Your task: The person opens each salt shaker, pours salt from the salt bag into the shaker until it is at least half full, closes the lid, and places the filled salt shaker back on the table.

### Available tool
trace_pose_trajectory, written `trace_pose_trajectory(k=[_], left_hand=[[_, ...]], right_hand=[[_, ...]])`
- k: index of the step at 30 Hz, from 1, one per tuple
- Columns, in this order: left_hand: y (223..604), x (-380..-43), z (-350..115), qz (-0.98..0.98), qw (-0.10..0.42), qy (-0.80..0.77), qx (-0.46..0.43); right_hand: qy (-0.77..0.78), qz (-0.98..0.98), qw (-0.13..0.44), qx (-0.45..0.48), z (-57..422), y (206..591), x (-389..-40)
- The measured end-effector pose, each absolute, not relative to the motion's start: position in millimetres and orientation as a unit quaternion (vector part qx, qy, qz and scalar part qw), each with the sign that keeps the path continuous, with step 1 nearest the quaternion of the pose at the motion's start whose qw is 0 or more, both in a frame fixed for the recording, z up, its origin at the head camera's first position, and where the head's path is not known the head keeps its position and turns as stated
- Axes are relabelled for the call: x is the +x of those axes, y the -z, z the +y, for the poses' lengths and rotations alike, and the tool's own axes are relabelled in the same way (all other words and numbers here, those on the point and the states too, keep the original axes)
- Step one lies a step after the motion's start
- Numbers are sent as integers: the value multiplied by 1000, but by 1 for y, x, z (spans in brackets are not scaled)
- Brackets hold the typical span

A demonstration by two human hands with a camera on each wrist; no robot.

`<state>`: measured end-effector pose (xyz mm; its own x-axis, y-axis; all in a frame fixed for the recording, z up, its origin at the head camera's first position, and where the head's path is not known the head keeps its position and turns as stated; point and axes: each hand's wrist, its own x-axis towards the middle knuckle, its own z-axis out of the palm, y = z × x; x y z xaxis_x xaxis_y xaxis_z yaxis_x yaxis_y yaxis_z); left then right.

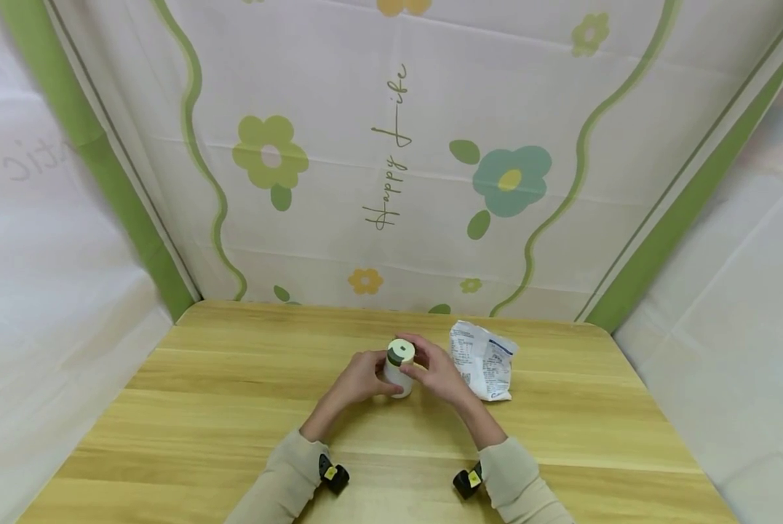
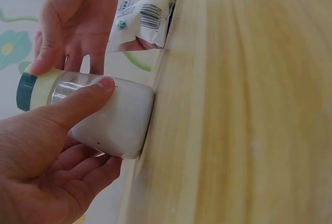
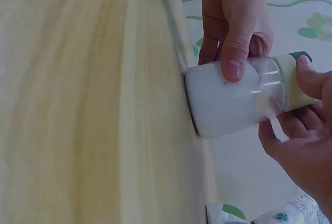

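Observation:
A clear jar [image 2: 124, 115] filled with something white stands upright on the table, its cream lid [image 3: 293, 86] marked by a dark green section. My left hand [image 1: 360, 378] holds the jar's body, thumb across the near side and fingers round behind it. Up at the lid, my right hand [image 1: 439, 372] grips with thumb and fingers on opposite sides. The lid sits on the jar; whether it is loose I cannot tell.
To the right of the jar lies a white printed packet [image 1: 485, 364], with a barcode visible in the left wrist view. Under everything is a wood-grain table [image 1: 234, 407]. A flowered curtain [image 1: 339, 218] hangs behind its far edge.

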<state>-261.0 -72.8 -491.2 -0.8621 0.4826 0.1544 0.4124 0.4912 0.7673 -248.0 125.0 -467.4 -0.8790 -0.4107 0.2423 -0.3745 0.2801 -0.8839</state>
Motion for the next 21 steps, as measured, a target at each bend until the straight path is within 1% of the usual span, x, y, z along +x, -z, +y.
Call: trace_pose_trajectory(k=[5,11,16,21], left_hand=[[490,-261,-73,861,38,-435,261],[488,-260,-72,862,42,-433,259],[489,-259,-73,864,41,-429,260],[489,-260,-73,865,40,-428,259]], right_hand=[[564,798,2,-212,121,467,-247],[561,788,10,-253,124,469,-249],[572,791,11,-216,123,469,-248],[580,778,30,-238,125,467,-247]])
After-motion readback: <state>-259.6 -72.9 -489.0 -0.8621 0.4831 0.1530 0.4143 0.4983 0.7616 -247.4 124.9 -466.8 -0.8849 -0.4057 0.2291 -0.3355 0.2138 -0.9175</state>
